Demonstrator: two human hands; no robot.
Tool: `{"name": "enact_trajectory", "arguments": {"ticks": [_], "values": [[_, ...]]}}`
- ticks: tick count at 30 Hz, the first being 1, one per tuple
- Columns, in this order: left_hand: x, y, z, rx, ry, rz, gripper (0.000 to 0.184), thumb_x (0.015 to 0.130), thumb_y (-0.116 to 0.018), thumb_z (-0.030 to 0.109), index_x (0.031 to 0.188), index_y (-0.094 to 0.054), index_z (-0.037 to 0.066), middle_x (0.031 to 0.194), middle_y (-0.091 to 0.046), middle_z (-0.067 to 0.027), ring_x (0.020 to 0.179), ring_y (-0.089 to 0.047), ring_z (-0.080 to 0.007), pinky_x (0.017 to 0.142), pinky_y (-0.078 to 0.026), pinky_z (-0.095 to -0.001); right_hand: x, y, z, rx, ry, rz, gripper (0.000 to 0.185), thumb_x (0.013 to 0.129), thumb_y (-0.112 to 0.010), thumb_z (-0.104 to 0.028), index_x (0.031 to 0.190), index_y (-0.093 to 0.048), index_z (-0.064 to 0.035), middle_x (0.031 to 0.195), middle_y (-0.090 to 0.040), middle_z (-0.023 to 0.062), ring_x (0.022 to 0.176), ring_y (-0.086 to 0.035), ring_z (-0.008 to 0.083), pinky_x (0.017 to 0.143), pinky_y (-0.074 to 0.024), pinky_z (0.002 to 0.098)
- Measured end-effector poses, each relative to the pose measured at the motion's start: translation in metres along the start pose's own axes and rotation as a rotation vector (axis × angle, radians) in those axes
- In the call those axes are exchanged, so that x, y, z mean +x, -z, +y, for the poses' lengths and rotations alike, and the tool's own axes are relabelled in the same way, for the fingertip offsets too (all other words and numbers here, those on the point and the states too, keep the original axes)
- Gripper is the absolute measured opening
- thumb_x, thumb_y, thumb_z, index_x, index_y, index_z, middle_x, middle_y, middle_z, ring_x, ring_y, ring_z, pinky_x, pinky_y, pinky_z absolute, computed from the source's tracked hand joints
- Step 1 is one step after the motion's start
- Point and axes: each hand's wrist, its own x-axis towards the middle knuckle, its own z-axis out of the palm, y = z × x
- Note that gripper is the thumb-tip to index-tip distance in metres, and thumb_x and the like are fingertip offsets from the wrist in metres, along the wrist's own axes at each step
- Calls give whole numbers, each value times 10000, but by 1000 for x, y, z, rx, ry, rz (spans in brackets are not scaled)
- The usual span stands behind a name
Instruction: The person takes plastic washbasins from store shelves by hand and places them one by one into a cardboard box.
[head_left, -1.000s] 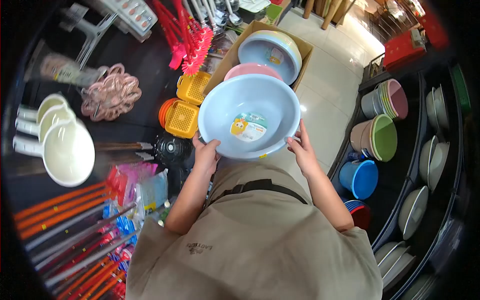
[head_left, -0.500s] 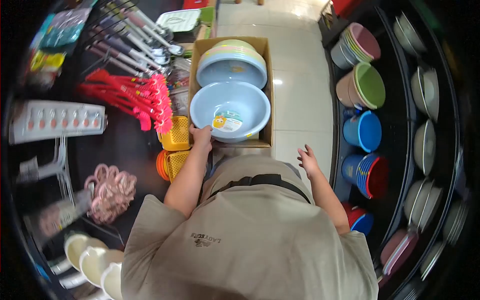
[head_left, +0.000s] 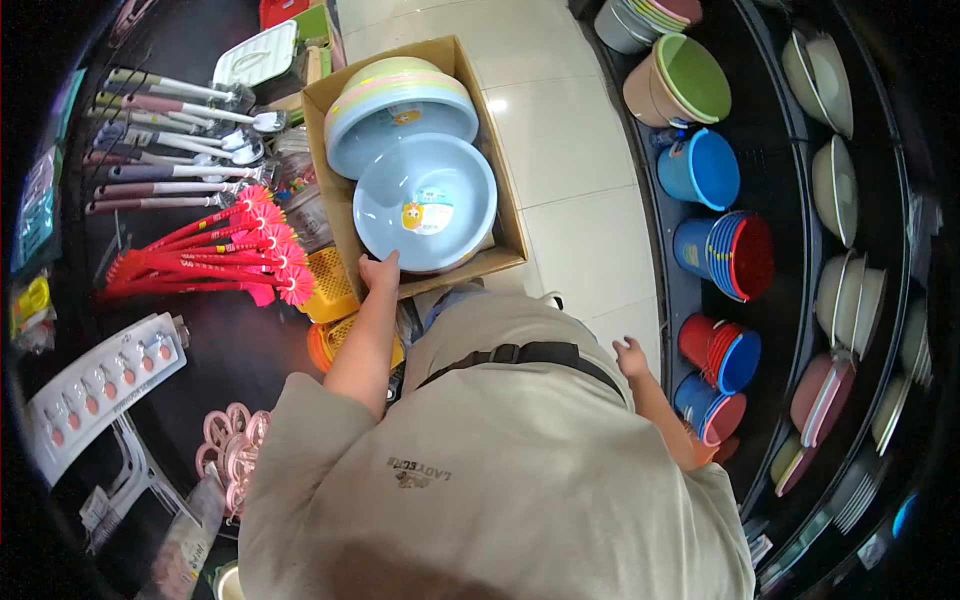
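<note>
A light blue plastic basin [head_left: 460, 190] with a chick-printed label lies tilted at the near end of a cardboard box [head_left: 510, 240]. My left hand [head_left: 380, 272] is closed on the near left part of its rim; some of the fingers are hidden under the basin. Behind it in the box leans a stack of basins [head_left: 345, 145], light blue in front with pink, yellow and green ones behind. Off to the right of my body, above the floor, my right hand [head_left: 630, 358] is empty, its fingers slightly bent and apart.
Left is a dark shelf with long-handled brushes [head_left: 180, 150], red flower-headed sticks [head_left: 220, 250], yellow baskets [head_left: 330, 287] and pink ring-shaped items [head_left: 238, 450]. Nested buckets [head_left: 718, 255] and pale basins [head_left: 836, 190] line the right-hand shelves. A tiled aisle [head_left: 560, 200] runs between.
The view has turned, so the box now appears tilted and further left. My left hand stays at the basin's rim. My right hand has dropped lower, with its fingers more bent.
</note>
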Motion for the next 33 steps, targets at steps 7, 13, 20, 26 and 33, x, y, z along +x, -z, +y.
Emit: {"name": "enact_trajectory", "arguments": {"ticks": [7, 13, 20, 26, 33], "values": [[-11, -3, 6, -81, -103, -105, 801, 667, -748, 180, 1316, -360, -85, 1308, -446, -267, 1223, -446, -362, 1029, -363, -374, -21, -1, -89, 313, 290, -21, 576, 881, -586, -337, 1339, -424, -27, 1172, -594, 186, 1037, -580, 258, 917, -438, 342], [-49, -29, 21, -68, -277, -66, 689, 717, -694, 145, 1298, -394, -72, 1278, -486, -245, 1184, -490, -337, 1005, -385, -368, -32, 10, -47, 339, 374, -66, 548, 880, -588, -341, 1310, -462, -25, 1149, -603, 177, 1025, -582, 253, 905, -443, 344], [-144, -83, 12, -301, -423, -466, 254, 832, -644, 122, 1045, -578, 2, 1001, -633, -92, 896, -595, -167, 808, -464, -282, 15, -32, 177, 390, 91, 0, 521, 848, -618, -314, 1255, -507, -9, 989, -635, 148, 763, -620, 219, 675, -504, 330], [-232, -125, -4, -131, -395, -739, 307, 813, -652, 137, 1080, -565, 15, 922, -602, -57, 762, -569, -126, 630, -457, -255, -4, -69, 319, 537, -86, 67, 511, 828, -620, -324, 1223, -532, -12, 958, -646, 127, 759, -628, 216, 600, -498, 334], [-317, -185, -22, 78, -437, -969, 366, 794, -643, 97, 1126, -516, 11, 876, -591, -54, 741, -569, -135, 574, -445, -260, -64, -116, 380, 845, -210, 142, 479, 828, -621, -319, 1188, -550, -11, 934, -649, 109, 742, -630, 206, 592, -498, 328]]}}
